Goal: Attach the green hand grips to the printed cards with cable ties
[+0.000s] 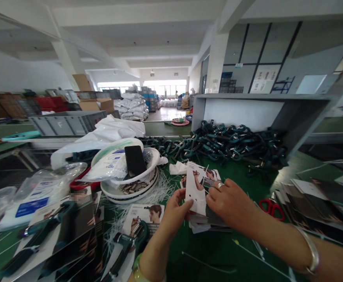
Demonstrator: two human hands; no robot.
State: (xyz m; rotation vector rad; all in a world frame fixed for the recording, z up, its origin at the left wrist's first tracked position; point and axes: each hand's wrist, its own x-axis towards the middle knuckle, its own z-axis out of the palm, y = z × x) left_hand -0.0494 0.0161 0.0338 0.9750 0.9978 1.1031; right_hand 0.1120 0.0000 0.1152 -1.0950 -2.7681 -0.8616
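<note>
A white and dark printed backing card (195,184) is held up in front of me between both hands. My left hand (174,209) pinches its lower left edge, thumb on the face near two small holes. At the right edge, the fingers of my right hand (233,201) are closed on the card. A thin white cable tie (206,173) stands up beside those fingertips; whether they pinch it too is hidden. Under my hands lies a stack of similar cards (201,226). Left of my left forearm, a green hand exerciser (134,237) with a spring rests on a card.
Many green hand exercisers (224,143) are heaped at the back. White basins (152,168) hold metal parts and a black phone (135,160). Red scissors (273,207) and card stacks (321,203) lie right. Loose cable ties (167,188) are scattered; carded exercisers (56,235) pile up left.
</note>
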